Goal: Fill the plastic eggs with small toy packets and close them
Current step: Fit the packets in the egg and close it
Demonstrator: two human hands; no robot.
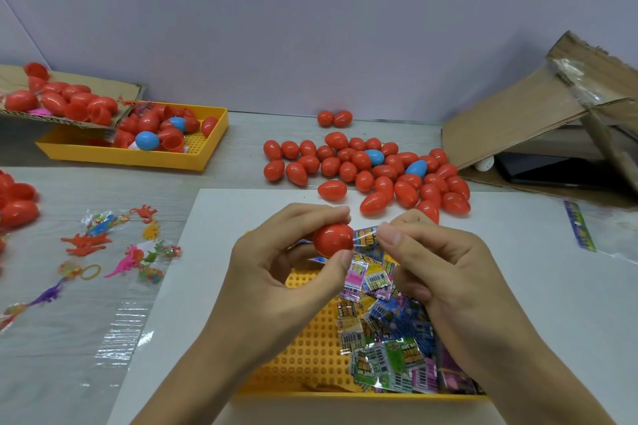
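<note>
My left hand grips a red plastic egg half between thumb and fingers, above the near yellow tray. My right hand pinches a small blue-and-yellow toy packet whose end sits at the egg's opening. A heap of several colourful toy packets lies in the right part of the tray. Whether the packet is partly inside the egg is hidden by my fingers.
Many closed red eggs with two blue ones lie behind my hands. A far yellow tray holds egg halves under a cardboard sheet of eggs. Loose rubber toys lie left. A cardboard box stands right.
</note>
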